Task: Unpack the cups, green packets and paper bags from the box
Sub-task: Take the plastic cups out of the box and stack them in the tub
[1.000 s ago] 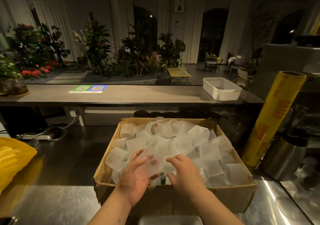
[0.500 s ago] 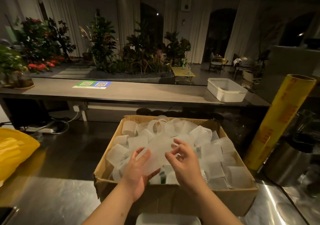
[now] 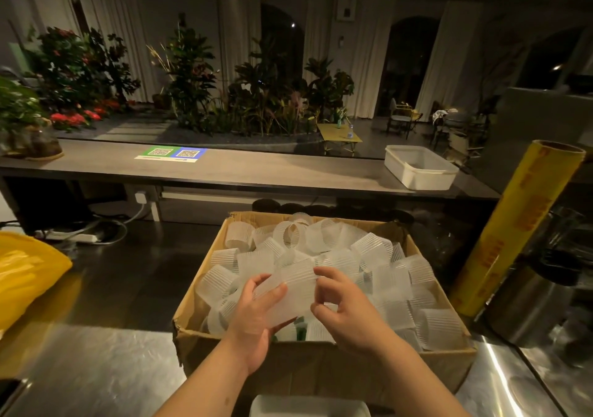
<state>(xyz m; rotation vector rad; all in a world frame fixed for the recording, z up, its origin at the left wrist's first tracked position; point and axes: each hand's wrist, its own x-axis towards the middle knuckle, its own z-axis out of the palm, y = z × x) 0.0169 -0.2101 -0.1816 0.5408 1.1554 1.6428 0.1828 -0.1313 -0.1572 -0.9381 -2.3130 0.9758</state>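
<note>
An open brown cardboard box [image 3: 321, 365] sat on the brushed steel counter [image 3: 96, 368] toward 6 o'clock in the view. It was filled nearly to its rim with a loose heap of translucent ribbed plastic cups [image 3: 372, 253] lying on their sides at all angles.

Over the near half of that heap, both hands held 1 translucent ribbed cup [image 3: 290, 291] on its side. Whether it touched the cups below could not be told. The left hand [image 3: 256, 323] gripped it from 7 o'clock, with fingers curled round its wall and the thumb wrapped under its lower edge. The right hand [image 3: 348, 314] took its 3 o'clock end, pinching the edge between the thumb and curled fingertips.

At 6 o'clock from the held cup, a sliver of a dark green packet [image 3: 300, 331] showed between the cups, close to the box's near wall.

A crumpled yellow plastic bag [image 3: 25, 272] lay at 9 o'clock from the box, well apart. A tall yellow roll of cling film [image 3: 519, 224] leaned at 3 o'clock, just beside the box, with a shiny steel pot [image 3: 526, 307] near its base. On the long grey bar top [image 3: 256, 169] beyond, a white rectangular plastic tub [image 3: 420, 168] stood at 1 o'clock and a green-and-blue QR code sign [image 3: 171, 153] lay at 11 o'clock. A white container's rim [image 3: 308, 407] sat at 6 o'clock, just beside the box's near wall.
</note>
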